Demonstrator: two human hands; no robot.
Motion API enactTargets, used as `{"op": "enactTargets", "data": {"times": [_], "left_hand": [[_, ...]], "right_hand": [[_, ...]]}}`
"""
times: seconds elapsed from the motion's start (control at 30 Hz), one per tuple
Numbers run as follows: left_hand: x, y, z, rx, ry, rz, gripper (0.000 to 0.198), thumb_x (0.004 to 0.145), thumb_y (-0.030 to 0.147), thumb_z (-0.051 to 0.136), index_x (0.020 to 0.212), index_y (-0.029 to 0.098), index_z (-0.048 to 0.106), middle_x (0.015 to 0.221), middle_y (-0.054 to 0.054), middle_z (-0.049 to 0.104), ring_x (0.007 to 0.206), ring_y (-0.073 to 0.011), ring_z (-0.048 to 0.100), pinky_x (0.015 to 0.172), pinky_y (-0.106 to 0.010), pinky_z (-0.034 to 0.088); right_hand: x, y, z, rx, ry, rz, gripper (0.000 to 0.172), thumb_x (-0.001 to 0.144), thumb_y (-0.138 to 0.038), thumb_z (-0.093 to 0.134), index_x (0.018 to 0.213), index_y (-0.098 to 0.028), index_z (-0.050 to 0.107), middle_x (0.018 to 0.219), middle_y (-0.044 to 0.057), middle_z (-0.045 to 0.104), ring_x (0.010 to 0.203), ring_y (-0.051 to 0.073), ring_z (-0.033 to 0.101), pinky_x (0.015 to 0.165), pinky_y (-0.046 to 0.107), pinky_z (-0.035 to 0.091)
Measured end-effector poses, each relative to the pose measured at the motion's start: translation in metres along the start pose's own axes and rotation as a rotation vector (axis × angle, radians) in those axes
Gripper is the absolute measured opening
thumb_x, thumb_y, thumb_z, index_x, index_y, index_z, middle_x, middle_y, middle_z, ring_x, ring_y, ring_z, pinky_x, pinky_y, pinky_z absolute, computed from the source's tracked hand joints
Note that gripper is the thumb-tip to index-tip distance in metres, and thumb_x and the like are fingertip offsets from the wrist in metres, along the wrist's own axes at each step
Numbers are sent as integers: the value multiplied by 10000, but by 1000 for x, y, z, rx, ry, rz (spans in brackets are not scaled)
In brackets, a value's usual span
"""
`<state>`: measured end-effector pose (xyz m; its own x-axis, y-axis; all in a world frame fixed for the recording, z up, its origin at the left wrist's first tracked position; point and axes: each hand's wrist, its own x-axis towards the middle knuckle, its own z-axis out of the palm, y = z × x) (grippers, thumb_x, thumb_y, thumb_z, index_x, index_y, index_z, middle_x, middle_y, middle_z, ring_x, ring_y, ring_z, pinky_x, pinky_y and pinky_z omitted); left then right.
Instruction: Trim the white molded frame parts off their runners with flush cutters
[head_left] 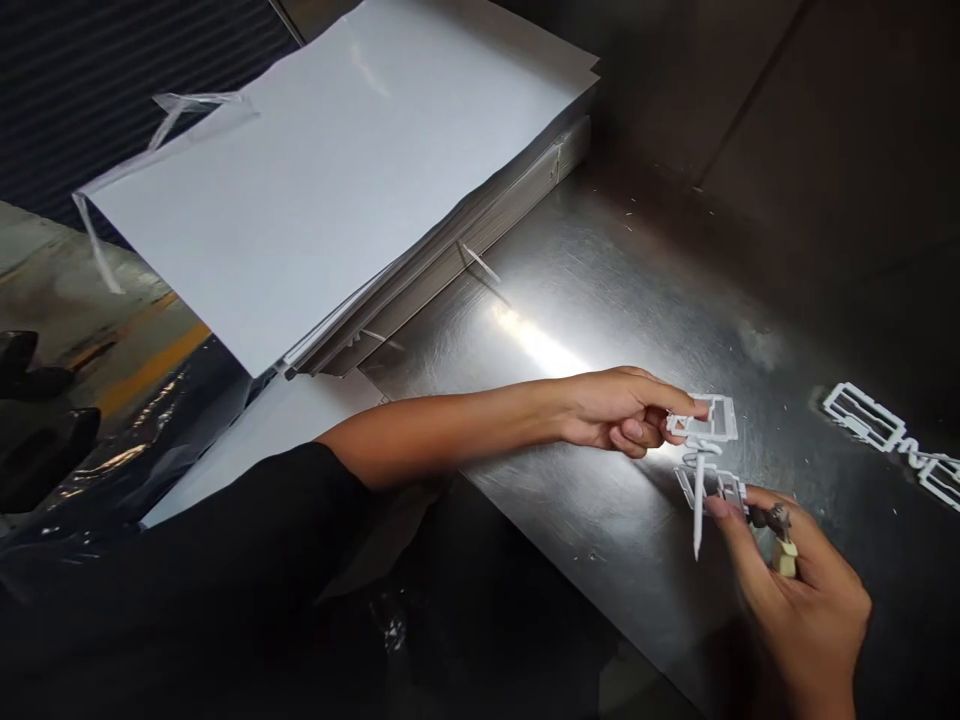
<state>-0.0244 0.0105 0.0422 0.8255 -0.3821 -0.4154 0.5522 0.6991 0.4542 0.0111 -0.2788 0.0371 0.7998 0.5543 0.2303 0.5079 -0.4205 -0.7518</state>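
My left hand (619, 408) reaches across the steel table and pinches the upper frame of a white moulded plastic piece (707, 440) with a long thin stem pointing down. My right hand (795, 590) is closed around a small tool (780, 535) with a pale handle, and its fingertips touch the lower frame of the same white piece. The piece is held just above the metal surface.
A thick stack of white sheets (337, 180) with loose plastic strapping (187, 105) lies on the steel table (600, 300) at the upper left. More white plastic frames (892, 435) lie at the right edge. Small white chips dot the metal. Floor with a yellow line (150, 370) shows at left.
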Motion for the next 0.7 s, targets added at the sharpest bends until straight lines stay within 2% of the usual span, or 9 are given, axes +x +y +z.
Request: {"op": "enactTargets", "data": {"times": [0.07, 0.13, 0.23, 0.3, 0.37, 0.43, 0.57, 0.63, 0.7], "left_hand": [[0, -1, 0, 12, -30, -59, 401, 818, 271, 1076, 954, 115, 733, 754, -4, 691, 429, 11, 345, 374, -117, 218], [-1, 0, -2, 67, -49, -8, 432, 822, 317, 1081, 982, 137, 723, 747, 18, 676, 437, 3, 349, 379, -121, 228], [-3, 3, -5, 226, 47, 357, 463, 910, 434, 1031, 1103, 211, 674, 795, 40, 715, 479, -45, 484, 411, -145, 332], [-5, 5, -6, 351, 148, 616, 511, 931, 501, 1013, 1161, 245, 635, 860, 34, 768, 575, -78, 615, 488, -160, 443], [-7, 7, -5, 445, 207, 732, 538, 936, 561, 999, 1161, 251, 621, 894, 22, 795, 654, -95, 675, 555, -174, 504], [-8, 7, -6, 496, 227, 750, 545, 952, 609, 969, 1168, 251, 620, 886, 24, 791, 665, -103, 678, 570, -188, 527], [-6, 7, -9, 522, 216, 719, 549, 980, 597, 941, 1206, 255, 577, 872, 41, 788, 536, -84, 619, 506, -192, 475], [-5, 8, -10, 500, 180, 681, 569, 972, 593, 947, 1225, 258, 563, 845, 50, 778, 478, -82, 582, 457, -191, 406], [-5, 9, -10, 467, 143, 644, 586, 959, 589, 956, 1255, 258, 573, 837, 48, 772, 461, -81, 548, 437, -193, 357]], "right_hand": [[3, 2, 2, -10, 7, -58, 192, 1153, -430, 924, 1156, -247, 864, 1067, 23, 790, 912, 231, 741, 953, 331, 590], [5, 4, 3, -30, 30, -100, 178, 1163, -416, 912, 1159, -244, 866, 1102, 34, 798, 941, 236, 742, 956, 335, 589], [2, 9, -2, -43, 74, -33, 271, 1132, -507, 934, 1137, -241, 884, 1074, 44, 807, 952, 265, 769, 944, 356, 609], [-1, 14, -5, -49, 90, 130, 419, 1058, -638, 971, 1149, -234, 907, 957, 37, 795, 868, 270, 769, 812, 329, 612], [-3, 17, -7, 12, 64, 311, 549, 957, -716, 1025, 1151, -213, 920, 879, 42, 773, 746, 247, 726, 644, 283, 564], [-4, 18, -3, 238, -26, 431, 565, 912, -696, 1062, 1090, -181, 912, 897, 75, 764, 729, 236, 701, 598, 255, 559], [-1, 6, 12, 861, -266, 574, 458, 1001, -541, 1021, 884, -150, 814, 875, 98, 670, 757, 232, 647, 625, 293, 628], [-1, 0, 16, 1061, -320, 645, 414, 1021, -472, 1003, 868, -159, 780, 824, 67, 613, 698, 206, 584, 592, 301, 613], [-3, 3, 16, 1154, -320, 684, 370, 994, -455, 1015, 912, -175, 787, 837, 62, 625, 688, 213, 592, 599, 333, 631]]}}
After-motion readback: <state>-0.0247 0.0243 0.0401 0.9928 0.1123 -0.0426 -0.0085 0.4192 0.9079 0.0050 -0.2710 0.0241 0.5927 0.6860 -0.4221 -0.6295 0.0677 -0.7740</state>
